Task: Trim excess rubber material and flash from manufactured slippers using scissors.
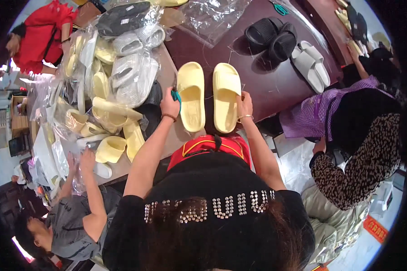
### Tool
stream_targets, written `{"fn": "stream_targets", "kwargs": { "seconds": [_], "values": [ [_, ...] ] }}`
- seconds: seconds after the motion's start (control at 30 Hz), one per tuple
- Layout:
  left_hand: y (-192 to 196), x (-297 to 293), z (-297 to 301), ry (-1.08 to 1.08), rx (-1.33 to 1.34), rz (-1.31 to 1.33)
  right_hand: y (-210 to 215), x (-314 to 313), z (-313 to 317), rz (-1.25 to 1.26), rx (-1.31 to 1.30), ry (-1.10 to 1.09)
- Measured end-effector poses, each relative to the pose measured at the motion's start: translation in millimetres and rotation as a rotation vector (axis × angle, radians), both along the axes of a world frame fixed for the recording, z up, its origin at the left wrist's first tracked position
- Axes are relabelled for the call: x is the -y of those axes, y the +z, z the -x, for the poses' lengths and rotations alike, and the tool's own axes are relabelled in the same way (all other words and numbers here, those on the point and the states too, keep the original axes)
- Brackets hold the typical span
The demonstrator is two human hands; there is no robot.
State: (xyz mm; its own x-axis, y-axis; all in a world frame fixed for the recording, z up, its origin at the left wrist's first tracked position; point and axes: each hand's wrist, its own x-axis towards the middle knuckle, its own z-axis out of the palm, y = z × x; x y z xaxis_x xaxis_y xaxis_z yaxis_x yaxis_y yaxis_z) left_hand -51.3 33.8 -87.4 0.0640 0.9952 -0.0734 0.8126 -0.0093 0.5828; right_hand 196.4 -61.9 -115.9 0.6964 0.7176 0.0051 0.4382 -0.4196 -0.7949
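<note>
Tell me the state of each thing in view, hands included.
Left hand: holding a teal-handled tool
Right hand: touching the right yellow slide
Both yellow slides: unwrapped, apart, toes pointing away
Black slides: unwrapped, close together
Light grey slides: unwrapped, side by side
Clear plastic: crumpled
Ribbed grey slippers: bagged

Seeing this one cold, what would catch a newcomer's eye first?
Probably the pair of pale yellow slides at the centre, between the person's left hand, holding a teal-handled tool, and right hand. Next, the heap of footwear, partly in clear plastic, on the left. The black slides stand out at upper right.
</note>
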Motion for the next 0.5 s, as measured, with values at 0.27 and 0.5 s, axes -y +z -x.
{"fn": "stream_targets", "kwargs": {
  "seconds": [0.27,0.5],
  "values": [
    [52,2,-25,0.074,0.319,-0.276,41,-8,-32,-0.295,-0.282,-0.069],
    [80,33,6,0.081,0.447,-0.178,46,2,29,-0.254,-1.706,0.072]
  ]
}}
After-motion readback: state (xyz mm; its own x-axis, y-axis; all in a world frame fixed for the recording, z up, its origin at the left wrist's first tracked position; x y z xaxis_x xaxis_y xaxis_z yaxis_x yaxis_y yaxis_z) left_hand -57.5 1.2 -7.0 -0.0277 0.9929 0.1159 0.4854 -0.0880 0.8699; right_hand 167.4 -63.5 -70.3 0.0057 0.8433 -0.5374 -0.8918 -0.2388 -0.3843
